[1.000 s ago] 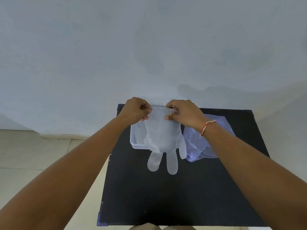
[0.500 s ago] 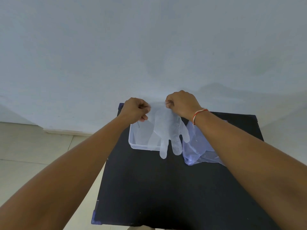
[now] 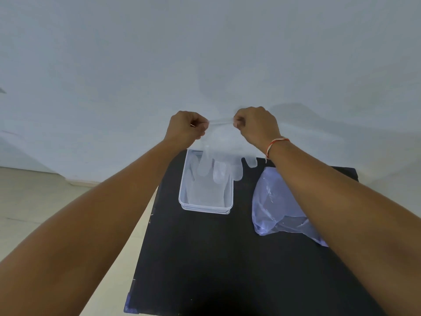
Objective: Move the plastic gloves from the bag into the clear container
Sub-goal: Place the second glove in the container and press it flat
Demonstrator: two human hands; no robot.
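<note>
A thin clear plastic glove (image 3: 222,156) hangs fingers-down, stretched by its cuff between my left hand (image 3: 185,128) and my right hand (image 3: 256,126). Both hands pinch the cuff's corners in front of the wall. The glove's fingertips dangle over the far end of the clear container (image 3: 206,207), a rectangular tub on the black table. Something pale and transparent lies inside the tub; I cannot tell how many gloves. The bluish plastic bag (image 3: 273,201) lies crumpled to the tub's right, partly under my right forearm.
The black table (image 3: 216,258) stands against a pale wall (image 3: 205,53). Its left edge drops to a beige tiled floor (image 3: 34,201). A red-and-white thread band circles my right wrist (image 3: 274,144).
Both hands have risen and moved away from me with the glove. Its fingers, which hung past the tub's near rim, now dangle over the tub's far end.
</note>
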